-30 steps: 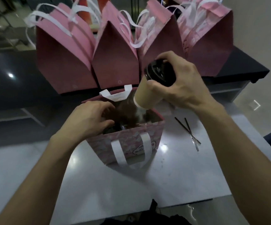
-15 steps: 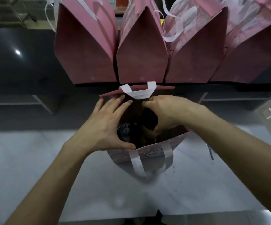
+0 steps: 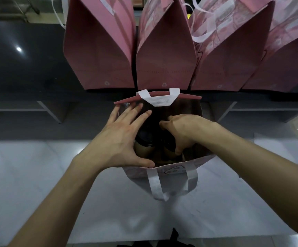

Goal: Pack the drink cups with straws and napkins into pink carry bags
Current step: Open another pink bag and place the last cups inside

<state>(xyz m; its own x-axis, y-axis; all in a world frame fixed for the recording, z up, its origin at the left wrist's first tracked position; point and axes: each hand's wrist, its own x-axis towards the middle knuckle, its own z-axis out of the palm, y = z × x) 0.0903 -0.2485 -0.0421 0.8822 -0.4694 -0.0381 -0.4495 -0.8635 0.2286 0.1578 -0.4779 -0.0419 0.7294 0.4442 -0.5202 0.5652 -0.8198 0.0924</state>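
An open pink carry bag (image 3: 173, 179) with white handles stands on the white table in front of me. Two tan drink cups with dark lids stand inside it. My left hand (image 3: 119, 139) lies flat over the bag's left side with fingers spread, its thumb along the near rim, next to the left cup (image 3: 143, 148). My right hand (image 3: 182, 132) reaches down into the bag and grips the right cup (image 3: 169, 150) by its lid, hiding most of it. No straws or napkins show in the bag.
Several closed pink bags (image 3: 164, 56) stand in a row on the dark counter (image 3: 25, 56) behind the open bag. The white table (image 3: 37, 175) spreads to both sides and toward me. A dark object (image 3: 175, 236) sits at the table's near edge.
My right hand brought the cup from above the bag down inside it, beside the first cup. My left hand flattened and spread over the bag's left side. The view tilted downward.
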